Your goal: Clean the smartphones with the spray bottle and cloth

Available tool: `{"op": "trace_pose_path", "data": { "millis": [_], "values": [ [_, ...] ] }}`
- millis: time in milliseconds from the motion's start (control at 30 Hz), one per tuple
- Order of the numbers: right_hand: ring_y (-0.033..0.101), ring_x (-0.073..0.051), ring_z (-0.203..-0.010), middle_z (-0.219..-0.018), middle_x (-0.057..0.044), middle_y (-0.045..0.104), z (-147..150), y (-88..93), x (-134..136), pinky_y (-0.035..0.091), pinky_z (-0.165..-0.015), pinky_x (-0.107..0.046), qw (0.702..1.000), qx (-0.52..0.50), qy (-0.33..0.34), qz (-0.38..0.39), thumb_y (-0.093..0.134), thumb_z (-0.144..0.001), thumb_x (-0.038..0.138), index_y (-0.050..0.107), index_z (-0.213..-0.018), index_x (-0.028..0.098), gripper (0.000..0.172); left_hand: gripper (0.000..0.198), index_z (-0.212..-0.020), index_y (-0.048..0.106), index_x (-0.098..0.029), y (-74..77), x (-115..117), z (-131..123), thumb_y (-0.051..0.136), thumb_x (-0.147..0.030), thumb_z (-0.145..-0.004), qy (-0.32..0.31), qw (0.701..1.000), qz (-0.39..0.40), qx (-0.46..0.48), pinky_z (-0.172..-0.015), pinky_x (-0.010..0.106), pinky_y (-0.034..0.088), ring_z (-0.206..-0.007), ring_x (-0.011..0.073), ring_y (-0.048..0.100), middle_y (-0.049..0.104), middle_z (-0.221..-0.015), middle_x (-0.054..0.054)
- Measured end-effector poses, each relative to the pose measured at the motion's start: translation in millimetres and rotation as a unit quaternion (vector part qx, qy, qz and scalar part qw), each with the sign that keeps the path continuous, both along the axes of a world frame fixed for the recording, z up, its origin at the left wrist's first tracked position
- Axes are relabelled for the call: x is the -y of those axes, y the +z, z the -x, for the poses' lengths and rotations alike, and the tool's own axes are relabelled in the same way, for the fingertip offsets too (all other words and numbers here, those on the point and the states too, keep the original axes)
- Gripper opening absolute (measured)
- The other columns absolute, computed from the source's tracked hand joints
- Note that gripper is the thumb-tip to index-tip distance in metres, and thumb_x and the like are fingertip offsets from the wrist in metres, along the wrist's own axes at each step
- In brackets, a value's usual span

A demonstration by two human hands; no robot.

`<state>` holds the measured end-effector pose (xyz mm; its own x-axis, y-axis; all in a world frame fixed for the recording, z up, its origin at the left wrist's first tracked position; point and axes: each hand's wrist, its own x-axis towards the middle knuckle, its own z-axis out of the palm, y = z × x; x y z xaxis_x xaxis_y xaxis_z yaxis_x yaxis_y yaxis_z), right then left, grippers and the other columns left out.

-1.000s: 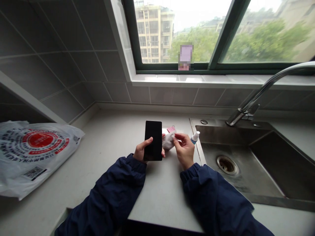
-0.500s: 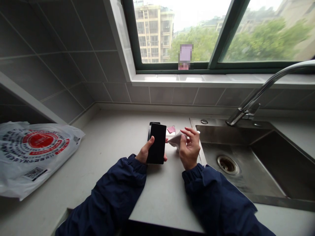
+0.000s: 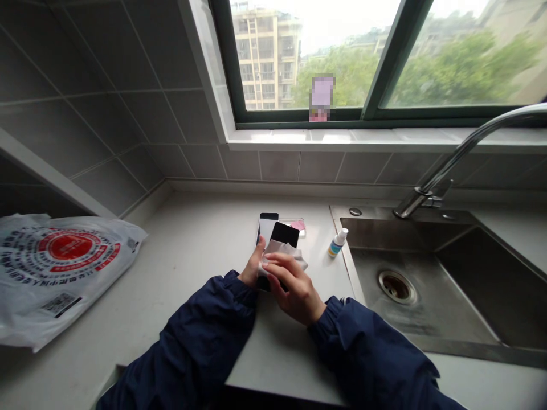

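Note:
My left hand (image 3: 252,267) grips a black smartphone (image 3: 285,232) by its left side, over the counter. Across the phone's screen lies a pale grey cloth (image 3: 277,248), pressed there by the fingers of my right hand (image 3: 297,287). The cloth and my right hand cover the middle of the screen, so only its top and a bit of its lower part show. Just behind the held phone, a second phone (image 3: 268,221) lies on the counter. Beside that one is a clear phone case (image 3: 302,232) with a pink piece (image 3: 298,225) on it.
A small spray bottle (image 3: 337,242) stands by the left rim of the steel sink (image 3: 444,285), under a chrome faucet (image 3: 448,159). On the left, a white plastic bag (image 3: 68,267) with red print rests on the white counter (image 3: 192,239). A window is at the back.
My right hand has moved left and down, bringing the cloth from beside the phone onto its screen. The phone has tilted slightly. The spray bottle, hidden before, now shows.

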<state>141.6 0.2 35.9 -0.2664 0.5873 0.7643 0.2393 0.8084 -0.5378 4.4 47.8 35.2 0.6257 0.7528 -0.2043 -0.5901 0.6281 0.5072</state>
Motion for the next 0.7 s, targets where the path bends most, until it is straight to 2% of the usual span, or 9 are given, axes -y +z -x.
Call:
{"op": "trace_pose_path", "data": {
  "millis": [100,200,367,467,600,700],
  "values": [
    [0.058,-0.023,-0.125,-0.133,-0.013,0.055,0.3,3.2,4.3,0.053,-0.103,-0.041,0.999,0.026,0.025,0.021,0.05,-0.091,0.003,0.05,-0.138,0.024,0.052,0.084,-0.12,0.062,0.001,6.2,-2.3,0.2,0.031,-0.072,-0.092,0.021,1.0,-0.004,0.017,-0.104,0.038,0.045,-0.106,0.0301,0.068,0.071,-0.107,0.022],
    [0.056,-0.024,-0.126,-0.133,-0.013,0.055,-2.4,2.3,2.7,0.053,-0.103,-0.042,0.999,0.032,0.017,0.021,0.045,-0.091,0.002,0.05,-0.138,0.024,0.053,0.089,-0.13,0.057,0.0,8.4,-4.3,1.6,0.028,-0.074,-0.091,0.02,0.999,0.0,0.034,-0.109,0.044,0.041,-0.114,0.0332,0.064,0.069,-0.112,0.023],
    [0.062,-0.022,-0.114,-0.12,-0.012,0.059,-0.8,-8.9,-2.2,0.058,-0.095,-0.04,0.998,0.06,-0.036,0.007,0.047,-0.091,0.001,0.06,-0.126,0.023,0.044,0.09,-0.134,0.055,-0.002,5.9,-5.0,2.3,0.022,-0.075,-0.092,0.038,0.998,0.007,0.041,-0.109,0.047,0.041,-0.117,0.0344,0.062,0.068,-0.115,0.023],
    [0.063,-0.023,-0.109,-0.113,-0.011,0.063,0.2,-9.0,-3.6,0.059,-0.091,-0.041,0.995,0.088,-0.039,-0.002,0.051,-0.092,0.004,0.062,-0.12,0.022,0.036,0.089,-0.133,0.056,-0.003,6.2,-5.5,2.5,0.025,-0.076,-0.091,0.041,0.998,0.016,0.043,-0.106,0.047,0.043,-0.113,0.0345,0.064,0.069,-0.112,0.022],
    [0.057,-0.025,-0.123,-0.125,-0.012,0.063,-0.5,-3.1,-3.9,0.05,-0.107,-0.047,0.991,0.13,-0.026,-0.008,0.052,-0.093,0.009,0.06,-0.126,0.018,0.035,0.091,-0.127,0.059,-0.002,9.2,-5.2,4.2,0.034,-0.079,-0.087,0.039,0.998,0.039,0.037,-0.103,0.046,0.046,-0.106,0.0351,0.067,0.07,-0.105,0.022],
    [0.047,-0.026,-0.137,-0.139,-0.013,0.058,-1.6,-1.2,-4.5,0.039,-0.117,-0.048,0.984,0.171,-0.041,-0.006,0.051,-0.096,0.015,0.055,-0.136,0.015,0.04,0.091,-0.125,0.061,-0.002,8.5,-3.5,4.7,0.034,-0.08,-0.086,0.044,0.997,0.044,0.04,-0.103,0.046,0.046,-0.105,0.035,0.068,0.071,-0.104,0.022]
  ]
}}
